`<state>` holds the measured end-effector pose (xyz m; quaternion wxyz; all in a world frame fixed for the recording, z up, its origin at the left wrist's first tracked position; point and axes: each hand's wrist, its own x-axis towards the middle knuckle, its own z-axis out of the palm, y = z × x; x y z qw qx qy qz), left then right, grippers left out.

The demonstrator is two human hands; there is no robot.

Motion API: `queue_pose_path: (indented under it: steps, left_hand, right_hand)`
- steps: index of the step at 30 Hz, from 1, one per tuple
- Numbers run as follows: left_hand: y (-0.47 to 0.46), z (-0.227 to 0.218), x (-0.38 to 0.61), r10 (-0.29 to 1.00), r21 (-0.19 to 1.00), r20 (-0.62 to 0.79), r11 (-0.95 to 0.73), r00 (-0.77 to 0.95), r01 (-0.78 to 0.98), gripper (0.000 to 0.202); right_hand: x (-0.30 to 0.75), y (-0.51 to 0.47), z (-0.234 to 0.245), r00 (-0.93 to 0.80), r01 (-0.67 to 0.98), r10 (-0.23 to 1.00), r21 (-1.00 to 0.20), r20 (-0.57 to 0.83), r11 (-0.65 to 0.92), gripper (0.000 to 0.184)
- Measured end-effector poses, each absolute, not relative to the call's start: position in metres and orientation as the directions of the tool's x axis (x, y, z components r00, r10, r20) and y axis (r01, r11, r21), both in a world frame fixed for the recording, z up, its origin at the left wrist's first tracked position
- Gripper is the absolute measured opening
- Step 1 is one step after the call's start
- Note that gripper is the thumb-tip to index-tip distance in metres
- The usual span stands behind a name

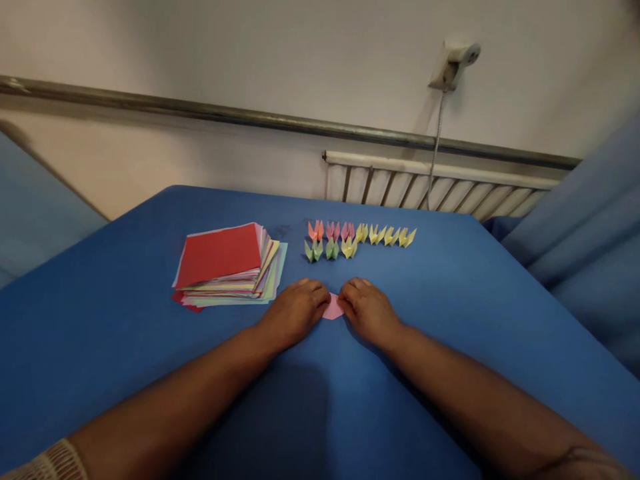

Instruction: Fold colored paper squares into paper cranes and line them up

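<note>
- Pink paper (333,308), small and folded, lies flat on the blue table (125,360) near its middle, between the two hands. Only its centre shows.
- Both forearms reach in from the near edge. A white mesh wrap (55,462) sits on the left one at the bottom corner.
- Left hand (295,310) rests knuckles up, fingers bent, with their tips on the paper's left edge.
- Right hand (369,310) mirrors it, fingers bent, tips on the paper's right edge.
- Whether either hand pinches the paper or only presses it down is hidden under the fingers, so I cannot tell.
- Stack (227,277) of coloured sheets lies just left of the left hand and slightly beyond it. A red sheet (220,253) is on top, and the lower sheets fan out a little.
- Front row (330,249) of three folded pieces stands beyond the hands: two green, one yellow.
- Back row (363,233) stands right behind it and is longer. It has orange and pink pieces on the left and yellow ones running right.
- Blue cloth (590,247) rises beside the table's right side.
- Radiator (430,190) stands past the far edge, against the wall (250,53).
- Pipe (200,112) runs along the wall above it.
- Socket (453,63) is fixed high on the wall, and a cable (437,133) hangs from it toward the radiator.
</note>
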<state>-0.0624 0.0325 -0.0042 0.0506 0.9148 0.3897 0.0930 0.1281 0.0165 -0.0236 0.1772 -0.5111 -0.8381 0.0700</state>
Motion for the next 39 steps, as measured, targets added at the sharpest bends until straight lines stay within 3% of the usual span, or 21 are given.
queue_pose_path:
  steps: [7, 14, 17, 23, 25, 31, 39]
  left_hand:
    - [0.042, -0.010, -0.067, 0.786, 0.317, 0.104, -0.607, 0.610, 0.729, 0.011]
    - [0.043, -0.010, -0.069, 0.793, 0.345, 0.104, -0.595, 0.601, 0.726, 0.012]
    - [0.043, -0.010, -0.069, 0.797, 0.349, 0.103, -0.589, 0.595, 0.729, 0.012]
    - [0.044, -0.015, -0.068, 0.807, 0.355, 0.134, -0.581, 0.575, 0.733, 0.015]
    - [0.044, -0.016, -0.067, 0.815, 0.356, 0.138, -0.570, 0.562, 0.740, 0.013]
    - [0.042, -0.016, -0.065, 0.824, 0.359, 0.138, -0.558, 0.549, 0.748, 0.011]
    - [0.045, -0.021, -0.068, 0.806, 0.328, 0.175, -0.590, 0.566, 0.738, 0.021]
  right_hand:
    - [0.134, 0.022, -0.026, -0.305, 0.923, 0.935, -0.185, 0.183, 0.337, 0.015]
    - [0.139, 0.022, -0.023, -0.232, 0.969, 0.965, -0.055, 0.125, 0.241, 0.022]
    - [0.141, 0.025, -0.022, -0.216, 0.963, 0.967, -0.134, 0.138, 0.234, 0.025]
    - [0.140, 0.028, -0.021, -0.203, 0.857, 0.969, -0.453, 0.141, 0.246, 0.028]
    - [0.139, 0.028, -0.020, -0.186, 0.855, 0.974, -0.468, 0.129, 0.225, 0.024]
    - [0.135, 0.029, -0.015, -0.196, 0.851, 0.977, -0.481, 0.081, 0.210, 0.045]
    - [0.127, 0.021, -0.025, -0.269, 0.830, 0.959, -0.485, 0.084, 0.275, 0.016]
